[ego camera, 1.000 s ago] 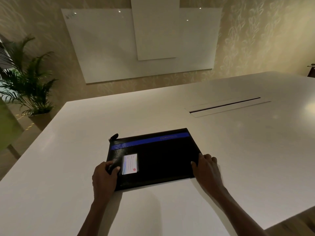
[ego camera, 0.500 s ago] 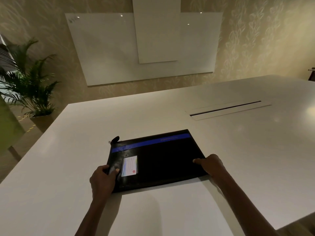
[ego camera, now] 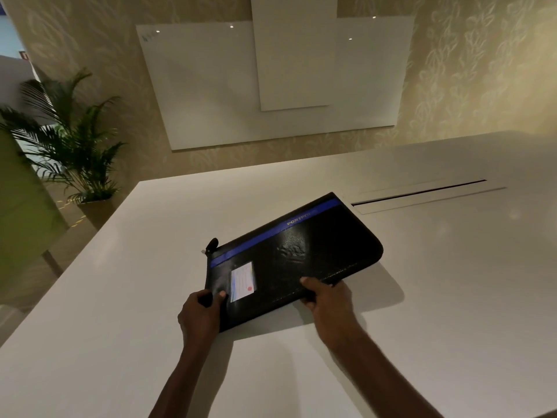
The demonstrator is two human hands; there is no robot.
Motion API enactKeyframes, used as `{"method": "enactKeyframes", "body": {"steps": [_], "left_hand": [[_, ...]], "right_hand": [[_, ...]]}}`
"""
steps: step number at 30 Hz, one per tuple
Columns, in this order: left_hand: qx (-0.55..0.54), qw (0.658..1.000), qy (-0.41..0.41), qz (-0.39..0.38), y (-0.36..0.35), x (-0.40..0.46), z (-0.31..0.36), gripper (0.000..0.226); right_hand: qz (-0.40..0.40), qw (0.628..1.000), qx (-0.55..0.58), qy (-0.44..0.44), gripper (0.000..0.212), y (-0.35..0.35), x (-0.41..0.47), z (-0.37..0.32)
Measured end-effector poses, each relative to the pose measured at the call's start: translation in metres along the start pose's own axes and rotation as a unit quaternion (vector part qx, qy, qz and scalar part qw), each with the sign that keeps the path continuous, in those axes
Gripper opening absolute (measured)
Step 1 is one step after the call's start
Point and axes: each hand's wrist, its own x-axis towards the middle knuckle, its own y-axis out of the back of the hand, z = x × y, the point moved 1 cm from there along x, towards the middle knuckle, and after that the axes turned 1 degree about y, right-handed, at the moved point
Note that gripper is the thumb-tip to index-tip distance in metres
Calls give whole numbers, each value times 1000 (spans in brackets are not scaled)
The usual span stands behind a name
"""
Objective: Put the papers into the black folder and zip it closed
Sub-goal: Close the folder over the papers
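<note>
Head view. Black folder (ego camera: pixel 297 257) on white table (ego camera: pixel 437 297), near the front edge, turned askew; far right corner looks raised off the surface, shadow under the right side. Blue stripe (ego camera: pixel 271 236) along the top edge with white lettering, label card (ego camera: pixel 243 281) on the front near the left end, zipper pull (ego camera: pixel 212 245) sticking up at the top left corner. Zip state not readable from here. No loose papers visible.

Left hand (ego camera: pixel 200 316) gripping the folder's near left corner, thumb on top beside the label card, fingers curled round the edge. Right hand (ego camera: pixel 327 300) gripping the near long edge right of the middle, fingers curled over onto the top face, thumb hidden.

Cable slot (ego camera: pixel 422 193) set in the table just beyond the folder's far corner. Whiteboard panels (ego camera: pixel 211 86) on patterned wall behind. Potted palm (ego camera: pixel 69 146) on the floor at left, well apart from the table. Green panel (ego camera: pixel 21 206) at far left edge.
</note>
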Motion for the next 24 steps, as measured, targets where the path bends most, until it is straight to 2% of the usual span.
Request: {"method": "enactKeyframes", "body": {"steps": [6,10,13,15,18,21,24], "left_hand": [[0,1000,6,9,-1,-5,5,37],[2,999,-2,-32,-2,-3,13,22],[-8,1000,-8,-18,6,2,29,43],[-13,999,-50,14,13,11,43,51],[-12,991,-121,50,25,24,70,42],[-1,984,-169,61,37,38,95,37],[45,983,-173,37,41,51,113,36]], "right_hand": [[-19,1000,1,-23,46,-16,-2,25],[-23,998,-54,16,51,-18,12,9],[-26,995,-86,53,50,-20,24,-11],[-24,993,-92,74,44,-20,32,-27],[-20,986,-132,97,30,-17,44,-55],[3,973,-192,126,20,-11,59,-80],[2,967,-223,121,24,-2,72,-100]]}}
